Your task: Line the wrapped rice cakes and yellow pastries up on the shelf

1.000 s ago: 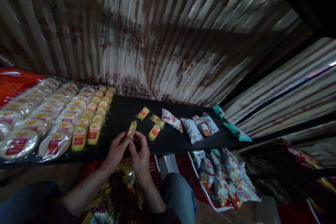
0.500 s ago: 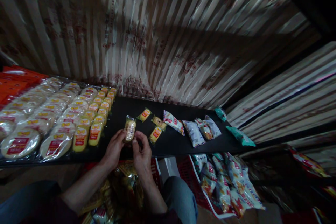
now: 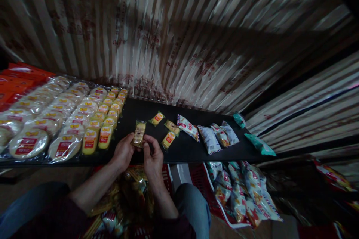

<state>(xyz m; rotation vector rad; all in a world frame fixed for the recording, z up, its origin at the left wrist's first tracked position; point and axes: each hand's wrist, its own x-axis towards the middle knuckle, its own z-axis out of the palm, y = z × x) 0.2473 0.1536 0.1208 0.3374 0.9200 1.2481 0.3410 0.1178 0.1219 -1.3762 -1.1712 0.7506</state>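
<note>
Between my two hands is a small wrapped snack cake (image 3: 139, 133), golden in a clear wrapper, tilted up above the front part of the black shelf (image 3: 179, 157). My left hand (image 3: 124, 152) grips its lower left side, with the fingertips partly hidden behind it. At the lower right edge, my right hand (image 3: 153, 155) pinches the wrapper with thumb and forefinger. Just right of it lie loose snack cakes of the same sort (image 3: 168, 140), some label up. To the left, rows of yellow snack cakes (image 3: 90, 140) stand beside rows of round wrapped cakes (image 3: 28, 143).
White snack bags (image 3: 209, 139) and teal bags (image 3: 260, 144) lie along the shelf's right side. Below, a red basket (image 3: 221, 213) holds more bags, and golden packets (image 3: 114, 203) lie between my knees. Orange packages (image 3: 17, 84) fill the far left. A pleated plastic sheet (image 3: 168, 37) hangs behind.
The snack cake in my hands has turned slightly and now shows a plainer golden face with a dark spot. The whole view has shifted a little, and the shelf goods appear slightly farther right.
</note>
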